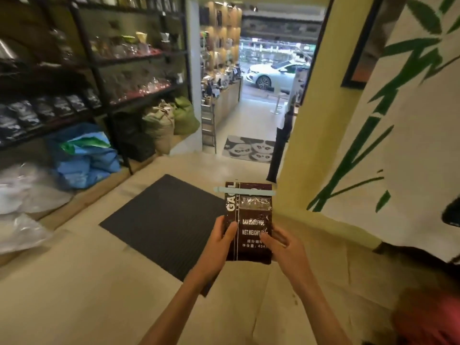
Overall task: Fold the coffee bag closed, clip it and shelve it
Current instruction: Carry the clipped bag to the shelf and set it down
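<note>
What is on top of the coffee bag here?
A pale blue clip lies across the folded top of the bag. The fold beneath it and the bag's contents are hidden.

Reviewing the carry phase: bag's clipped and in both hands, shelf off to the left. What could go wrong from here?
1. The pale clip sticks out past the coffee bag on both sides; it might snag on the shelf frame.
2. The left hand and right hand grip only the lower half, so the top could tip.
3. The dark floor mat lies ahead: possible trip.
</note>
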